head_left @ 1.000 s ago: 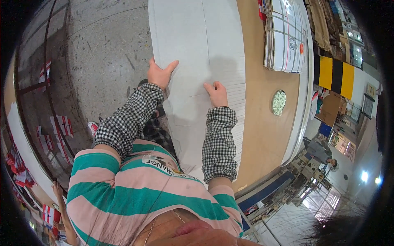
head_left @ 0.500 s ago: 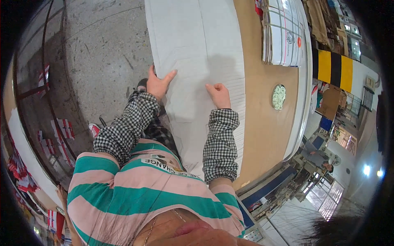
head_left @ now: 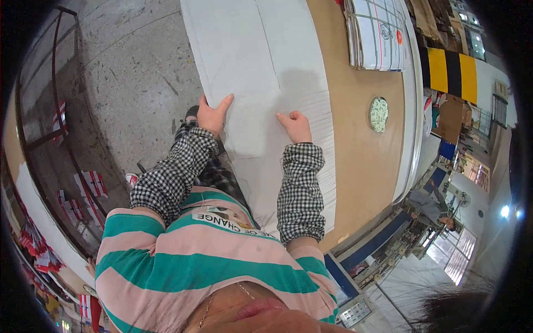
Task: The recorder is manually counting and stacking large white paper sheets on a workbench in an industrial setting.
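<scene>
Long white paper sheets (head_left: 261, 66) lie in front of me, fanned into stepped edges along the right side. My left hand (head_left: 213, 117) is at the left edge of the sheets, its thumb spread wide from fingers that reach down over that edge. My right hand (head_left: 296, 126) rests over the sheets near the fanned edges, fingers curled in and thumb pointing left. No sheet shows lifted in it. Checked sleeve covers are on both forearms.
The sheets lie on a tan table (head_left: 361, 166). To the right are a dish of pale rubber bands (head_left: 378, 115) and a tied stack of printed paper (head_left: 377, 36). A dark metal rack (head_left: 58, 83) stands at left on the grey floor. Farther right, a person (head_left: 430, 205) is among machines.
The view has shifted slightly, so the tied stack and the dish sit higher in the picture. Both hands keep nearly the same pose and place on the sheets.
</scene>
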`<state>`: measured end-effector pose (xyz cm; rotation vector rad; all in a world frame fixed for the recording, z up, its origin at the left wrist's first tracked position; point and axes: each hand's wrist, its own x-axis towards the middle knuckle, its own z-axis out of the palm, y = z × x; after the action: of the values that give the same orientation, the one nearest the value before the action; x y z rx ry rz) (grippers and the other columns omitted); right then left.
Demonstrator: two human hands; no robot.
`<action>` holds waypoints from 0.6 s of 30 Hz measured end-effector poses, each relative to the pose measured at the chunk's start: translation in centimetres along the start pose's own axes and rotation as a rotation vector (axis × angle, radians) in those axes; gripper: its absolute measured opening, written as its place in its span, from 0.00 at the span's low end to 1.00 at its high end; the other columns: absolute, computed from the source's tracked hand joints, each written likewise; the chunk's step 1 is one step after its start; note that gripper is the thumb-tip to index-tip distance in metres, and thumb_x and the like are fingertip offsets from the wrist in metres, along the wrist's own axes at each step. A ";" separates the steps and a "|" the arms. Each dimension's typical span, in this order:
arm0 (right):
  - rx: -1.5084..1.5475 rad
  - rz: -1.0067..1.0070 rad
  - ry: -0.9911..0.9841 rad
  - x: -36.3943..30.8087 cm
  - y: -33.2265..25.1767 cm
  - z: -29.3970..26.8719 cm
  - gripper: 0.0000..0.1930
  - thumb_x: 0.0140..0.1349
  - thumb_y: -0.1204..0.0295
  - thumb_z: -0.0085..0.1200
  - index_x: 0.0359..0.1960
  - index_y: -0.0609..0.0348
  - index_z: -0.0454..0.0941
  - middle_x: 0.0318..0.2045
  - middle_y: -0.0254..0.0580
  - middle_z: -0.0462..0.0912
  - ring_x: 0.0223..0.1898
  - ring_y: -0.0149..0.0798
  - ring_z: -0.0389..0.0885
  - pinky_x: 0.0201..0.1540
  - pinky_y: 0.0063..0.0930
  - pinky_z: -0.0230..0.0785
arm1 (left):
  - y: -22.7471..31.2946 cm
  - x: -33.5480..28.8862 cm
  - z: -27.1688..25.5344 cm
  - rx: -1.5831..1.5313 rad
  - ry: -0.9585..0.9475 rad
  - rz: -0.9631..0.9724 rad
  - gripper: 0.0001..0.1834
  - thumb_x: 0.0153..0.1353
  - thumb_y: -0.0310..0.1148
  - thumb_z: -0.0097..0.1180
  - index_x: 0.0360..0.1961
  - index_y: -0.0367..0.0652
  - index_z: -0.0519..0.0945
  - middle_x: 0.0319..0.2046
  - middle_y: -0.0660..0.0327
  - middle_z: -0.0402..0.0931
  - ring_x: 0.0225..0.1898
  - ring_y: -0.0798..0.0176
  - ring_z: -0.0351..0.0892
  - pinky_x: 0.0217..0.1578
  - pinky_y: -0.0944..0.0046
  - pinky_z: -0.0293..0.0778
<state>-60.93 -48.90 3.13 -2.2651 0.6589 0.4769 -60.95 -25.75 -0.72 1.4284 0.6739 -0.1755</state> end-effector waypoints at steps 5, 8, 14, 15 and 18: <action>0.058 0.042 -0.224 -0.2 0.1 -0.9 0.27 0.46 0.57 0.61 0.37 0.73 0.72 0.33 0.51 0.76 0.38 0.40 0.73 0.44 0.29 0.65 | -0.6 0.6 -0.3 0.026 -0.007 -0.060 0.40 0.45 0.45 0.65 0.52 0.27 0.62 0.46 0.49 0.71 0.46 0.58 0.71 0.47 0.65 0.67; 0.170 -0.080 -0.049 -0.3 0.5 0.1 0.26 0.47 0.57 0.61 0.35 0.73 0.71 0.32 0.48 0.75 0.38 0.38 0.72 0.44 0.29 0.64 | -0.8 0.9 -0.2 -0.112 -0.100 -0.066 0.39 0.46 0.45 0.64 0.51 0.27 0.63 0.45 0.49 0.71 0.46 0.58 0.72 0.47 0.65 0.67; 0.136 -0.024 -0.189 0.3 0.3 -0.2 0.25 0.49 0.58 0.59 0.34 0.73 0.70 0.30 0.45 0.74 0.36 0.35 0.70 0.42 0.27 0.63 | 0.4 0.3 -0.2 -0.035 -0.096 -0.087 0.37 0.48 0.46 0.62 0.49 0.26 0.65 0.45 0.49 0.72 0.46 0.58 0.72 0.47 0.65 0.66; 0.137 -0.024 -0.190 0.2 0.3 0.0 0.25 0.49 0.58 0.59 0.34 0.73 0.70 0.30 0.45 0.74 0.36 0.35 0.70 0.42 0.27 0.63 | 0.5 0.3 -0.2 -0.042 -0.088 -0.092 0.36 0.48 0.46 0.62 0.49 0.26 0.66 0.46 0.49 0.72 0.46 0.58 0.72 0.47 0.65 0.66; 0.205 -0.070 -0.140 0.1 0.4 0.3 0.24 0.50 0.58 0.58 0.33 0.73 0.70 0.27 0.41 0.72 0.32 0.32 0.67 0.37 0.25 0.62 | 0.1 0.4 -0.1 -0.047 -0.067 -0.103 0.36 0.48 0.46 0.62 0.49 0.27 0.66 0.46 0.49 0.72 0.46 0.58 0.72 0.47 0.65 0.66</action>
<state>-61.12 -48.95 2.60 -2.0342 0.5303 0.5043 -60.59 -25.55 -0.84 1.3375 0.6924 -0.2852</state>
